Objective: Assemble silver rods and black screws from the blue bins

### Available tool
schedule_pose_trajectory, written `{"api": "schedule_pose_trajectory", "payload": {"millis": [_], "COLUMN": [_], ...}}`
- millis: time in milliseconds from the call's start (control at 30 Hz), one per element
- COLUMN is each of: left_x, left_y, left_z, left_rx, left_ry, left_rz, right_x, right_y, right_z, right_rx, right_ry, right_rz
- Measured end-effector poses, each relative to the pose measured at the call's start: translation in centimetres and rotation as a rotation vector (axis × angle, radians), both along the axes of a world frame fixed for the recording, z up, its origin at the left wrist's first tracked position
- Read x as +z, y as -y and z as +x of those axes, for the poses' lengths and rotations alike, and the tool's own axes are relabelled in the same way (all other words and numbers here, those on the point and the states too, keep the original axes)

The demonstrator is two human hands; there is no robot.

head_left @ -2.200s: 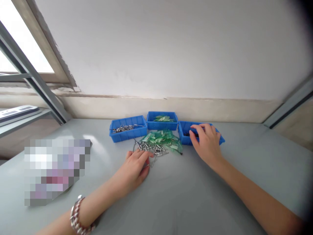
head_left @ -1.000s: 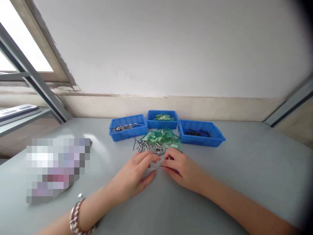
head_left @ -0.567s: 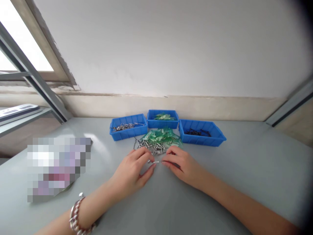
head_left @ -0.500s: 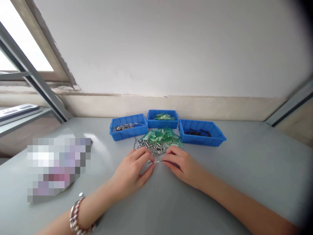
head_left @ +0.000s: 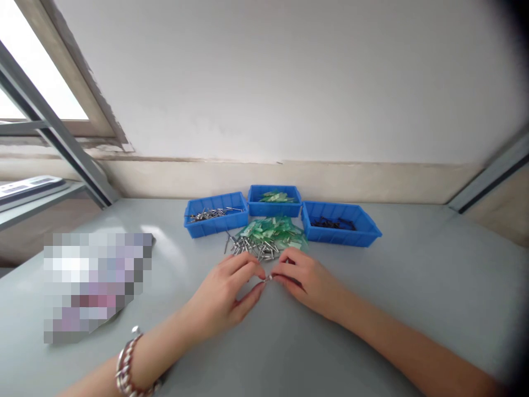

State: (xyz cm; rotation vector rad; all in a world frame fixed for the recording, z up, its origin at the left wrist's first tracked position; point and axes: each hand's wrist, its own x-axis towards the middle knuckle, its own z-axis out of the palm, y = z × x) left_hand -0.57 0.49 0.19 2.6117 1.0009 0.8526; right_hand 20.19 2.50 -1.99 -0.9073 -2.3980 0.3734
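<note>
My left hand (head_left: 237,289) pinches a small silver rivet (head_left: 266,279) between thumb and forefinger, low over the table. My right hand (head_left: 300,275) meets it from the other side, its thumb and fingertips pressed together by the rivet's end. Whatever those right fingertips hold is too small and covered to make out. Just beyond both hands lies a loose pile of silver rivets (head_left: 264,251), with long thin stems. Green plastic packets (head_left: 275,227) are heaped against the pile's far side.
Three blue bins stand behind the heap: the left bin (head_left: 219,225) holds silver rivets, the middle bin (head_left: 275,209) green packets, the right bin (head_left: 343,237) dark slim pieces. A blurred-out flat item (head_left: 99,286) lies at left on the grey table (head_left: 413,275). Metal posts flank the table.
My hands have drawn closer together, the left shifting slightly right. The gap between their fingertips has narrowed, and less of the rivet shows.
</note>
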Motion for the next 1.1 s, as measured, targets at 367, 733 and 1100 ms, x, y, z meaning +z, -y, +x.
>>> {"api": "schedule_pose_trajectory", "payload": {"millis": [367,733,1100], "left_x": [-0.07,-0.22,-0.24], "left_y": [0.01,-0.06,0.04], "left_z": [-0.02,-0.06,-0.03], "left_rx": [-0.023,-0.045,-0.098], "left_ry": [0.016,0.045,0.071], "left_rz": [0.038,0.081,0.076], "right_x": [-0.3,-0.33,-0.21], "right_y": [0.02,-0.04,-0.03], "right_z": [-0.07,-0.1,-0.04], "right_rx": [0.007,0.012,0.016], "right_ry": [0.017,0.014,0.018], "right_rz": [0.027,0.047,0.054]}}
